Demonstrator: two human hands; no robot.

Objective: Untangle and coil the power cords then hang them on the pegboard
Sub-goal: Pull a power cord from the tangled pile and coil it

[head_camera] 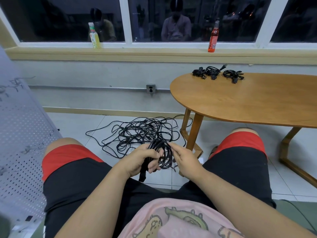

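Head view. The person is seated with knees apart, and the hands work over the gap between them.

- Room: tiled floor (82, 124) lies open ahead as far as the wall. The pegboard (22, 143) closes off the left side, just beside the left knee. The wooden table (257, 103) bounds the right side, and its near leg (193, 133) stands just beside the hands' workspace, at the edge of the floor tangle.
- Task items:
  - A tangled pile of cords (140, 133) sits on the floor directly beyond the hands, with loops trailing toward the table leg.
  - Three coiled cords (217, 73) sit on the far edge of the table, well apart from the hands.
  - The coil in progress (165, 154) is held between the two hands, above the floor. Its plug end (143, 175) hangs below the left palm.
- Left hand (142, 159): the fingers are curled around the gathered side of the coil and clench it, with the thumb over the top.
- Right hand (184, 159): the thumb and fingertips pinch a strand at the coil's upper right edge, and the other fingers are loosely bent behind it.
- Other: a yellow bottle (94, 36) and a red bottle (213, 37) stand on the window sill. A wall outlet (151, 89) is left of the table.
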